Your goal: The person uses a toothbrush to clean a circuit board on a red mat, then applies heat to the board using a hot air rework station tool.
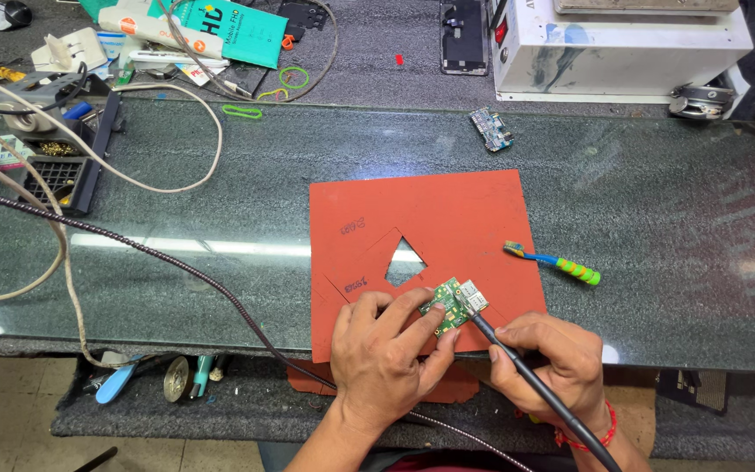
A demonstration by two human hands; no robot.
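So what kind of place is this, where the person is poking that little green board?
It looks like an electronics repair bench. The left hand steadies a small green circuit board on a red mat, and the right hand holds a thin black corded tool to it. Another small board and a phone lie farther back.

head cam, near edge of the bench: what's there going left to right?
Blue-handled tool → round metal piece → left hand → green circuit board → right hand holding a black soldering iron to the board, all on or beside the red mat.
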